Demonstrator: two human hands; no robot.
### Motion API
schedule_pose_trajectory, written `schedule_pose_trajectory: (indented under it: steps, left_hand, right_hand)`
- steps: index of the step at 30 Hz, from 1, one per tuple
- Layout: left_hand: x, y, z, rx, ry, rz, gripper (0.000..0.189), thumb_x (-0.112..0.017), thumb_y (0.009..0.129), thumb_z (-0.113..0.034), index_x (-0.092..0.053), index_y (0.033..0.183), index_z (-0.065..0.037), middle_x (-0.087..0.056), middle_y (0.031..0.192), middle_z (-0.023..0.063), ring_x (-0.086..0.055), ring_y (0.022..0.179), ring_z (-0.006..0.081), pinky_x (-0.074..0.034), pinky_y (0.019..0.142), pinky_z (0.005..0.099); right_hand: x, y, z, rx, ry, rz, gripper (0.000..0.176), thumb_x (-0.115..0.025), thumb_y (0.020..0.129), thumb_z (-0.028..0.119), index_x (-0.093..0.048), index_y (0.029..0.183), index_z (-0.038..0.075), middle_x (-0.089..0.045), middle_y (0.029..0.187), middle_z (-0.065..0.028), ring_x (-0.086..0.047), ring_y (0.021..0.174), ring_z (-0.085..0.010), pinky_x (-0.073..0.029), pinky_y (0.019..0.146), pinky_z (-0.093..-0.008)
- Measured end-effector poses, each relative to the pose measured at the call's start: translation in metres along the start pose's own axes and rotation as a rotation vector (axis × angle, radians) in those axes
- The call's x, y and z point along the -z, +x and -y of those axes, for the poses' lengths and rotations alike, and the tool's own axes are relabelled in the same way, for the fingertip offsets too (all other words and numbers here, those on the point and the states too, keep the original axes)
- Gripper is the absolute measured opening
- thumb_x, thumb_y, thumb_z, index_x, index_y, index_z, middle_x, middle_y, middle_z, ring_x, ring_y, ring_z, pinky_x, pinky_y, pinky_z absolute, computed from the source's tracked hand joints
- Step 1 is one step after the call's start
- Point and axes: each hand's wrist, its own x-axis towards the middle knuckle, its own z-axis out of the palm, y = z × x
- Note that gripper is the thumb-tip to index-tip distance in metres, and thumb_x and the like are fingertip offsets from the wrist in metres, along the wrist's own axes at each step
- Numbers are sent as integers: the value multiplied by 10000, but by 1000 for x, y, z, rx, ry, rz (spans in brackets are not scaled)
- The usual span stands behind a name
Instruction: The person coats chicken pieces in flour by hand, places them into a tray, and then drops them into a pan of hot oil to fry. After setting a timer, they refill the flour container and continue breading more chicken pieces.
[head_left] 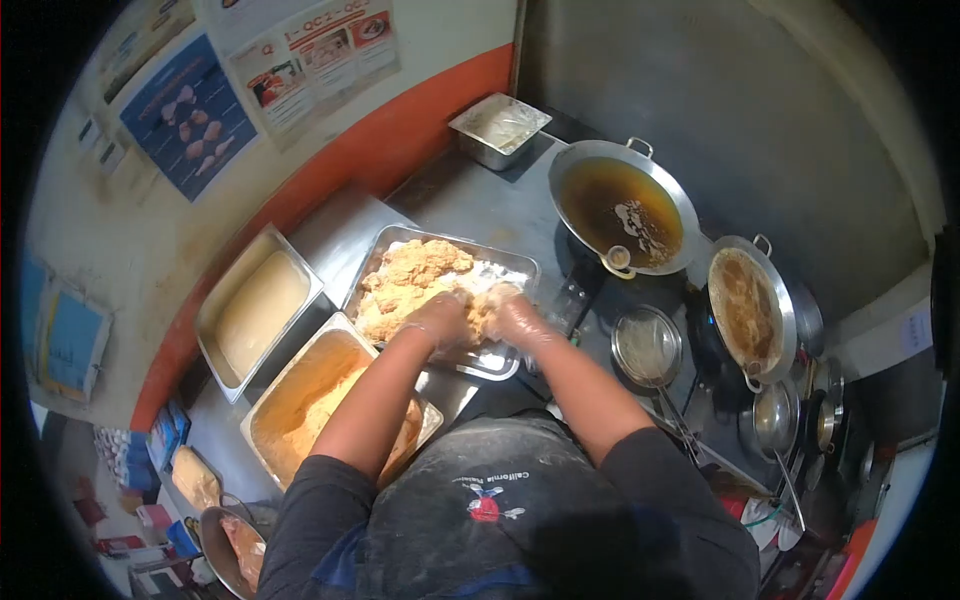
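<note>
Both my hands wear clear plastic gloves and work over a metal tray [528,268]. A pile of breaded chicken [415,272] fills the tray's left and middle part, with white flour at its right. My left hand [440,318] is closed at the front edge of the pile, its fingertips a little blurred. My right hand [512,318] curls round a breaded piece [480,312] between the two hands. The left fingers meet this same piece. The hands partly cover it, so its full shape is hidden.
At left stand a pan of pale batter [262,300] and a pan of orange breading flour [310,408]. Two oil woks [625,205] [750,310] sit on the right, with a strainer [647,346] nearer me. A small metal container [500,128] stands at the back.
</note>
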Motion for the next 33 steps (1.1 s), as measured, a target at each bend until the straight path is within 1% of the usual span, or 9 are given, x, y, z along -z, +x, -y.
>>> schedule_pose_trajectory:
  steps: [5,8,12,16,18,22,26,28,33]
  left_hand:
    - [12,-36,-15,64,148,76,693,-836,887,-358,-646,1461,-19,-714,1402,283,-699,1308,416,-567,1081,491]
    - [13,-76,-39,120,261,7,751,-794,962,-489,-600,1486,12,-703,1420,287,-694,1298,445,-561,1091,528]
    - [-36,-109,-37,152,277,-215,838,-801,950,-609,-574,1528,-46,-724,1391,268,-690,1296,458,-548,1099,544]
    - [-73,-120,-51,112,307,-372,835,-889,874,-521,-636,1503,-34,-755,1362,239,-712,1266,434,-542,1109,528]
    - [-78,-121,-57,92,391,-391,766,-959,779,-448,-722,1387,-48,-786,1300,214,-738,1209,411,-551,1093,521]
    - [-89,-112,-43,86,296,-528,633,-1001,691,-282,-791,1243,-51,-806,1255,186,-746,1182,388,-562,1073,485]
    - [-79,-108,-71,166,284,-458,533,-969,706,-205,-812,1202,-86,-809,1241,172,-733,1197,379,-560,1075,481]
    - [-72,-106,-88,243,197,-368,508,-952,713,-171,-815,1197,-97,-809,1240,168,-728,1203,380,-556,1082,483]
    - [-73,-103,-89,210,133,-416,464,-897,736,-113,-812,1192,-96,-803,1240,180,-719,1208,404,-547,1093,491]
  right_hand:
    - [-16,-11,-7,323,-482,-84,307,-723,898,122,-766,1191,38,-761,1094,-256,-760,1024,-402,-610,944,-469]
    - [-15,-15,6,181,-442,3,331,-640,939,73,-762,1244,30,-749,1185,-268,-743,1120,-440,-591,1014,-496]
    - [-18,1,-5,102,321,-123,353,-651,922,93,-764,1247,12,-778,1179,-245,-766,1112,-375,-604,975,-489]
    - [8,27,-5,290,-478,171,210,-712,884,186,-845,949,37,-813,973,-222,-793,970,-378,-621,891,-492]
    - [22,31,-17,357,-325,38,143,-734,850,145,-839,809,57,-802,877,-218,-794,933,-386,-619,859,-491]
    - [127,-22,-15,96,71,24,128,-756,819,136,-831,866,42,-793,902,-222,-777,936,-393,-607,847,-492]
    - [221,-93,-70,326,269,-497,77,-777,792,108,-766,861,76,-726,882,-161,-740,936,-380,-600,843,-473]
    - [297,-142,-117,552,101,-558,70,-807,828,133,-766,866,91,-720,934,-134,-726,926,-357,-592,828,-479]
    - [428,-293,-206,328,-435,-542,278,-857,882,208,-814,1136,104,-790,1213,-102,-734,1224,-307,-586,1120,-418]
